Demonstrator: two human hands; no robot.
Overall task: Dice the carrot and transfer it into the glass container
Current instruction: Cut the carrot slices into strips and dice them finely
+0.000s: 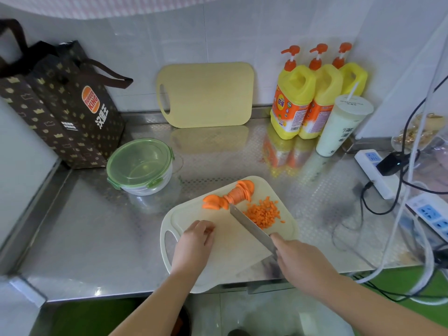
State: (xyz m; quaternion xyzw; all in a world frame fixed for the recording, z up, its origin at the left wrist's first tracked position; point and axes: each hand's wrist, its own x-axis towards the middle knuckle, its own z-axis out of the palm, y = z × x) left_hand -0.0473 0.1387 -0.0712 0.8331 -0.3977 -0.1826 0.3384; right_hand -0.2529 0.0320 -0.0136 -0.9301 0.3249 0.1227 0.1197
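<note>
The right hand [298,260] grips the handle of the broad steel knife [249,226], whose tip meets the row of sliced orange carrot [232,195] at the far end of the pale plastic cutting board [232,251]. The left hand [196,241] rests on the board, fingers loosely curled and holding nothing. It is close to the blade, so a hasty chop could nick it. The board juts over the front edge of the steel surface [97,238], and hard pressure there might tip it. The heap of small orange dice [263,212] lies near the board's right rim and could scatter. The round glass container [140,166], well apart to the left, has its green lid on.
</note>
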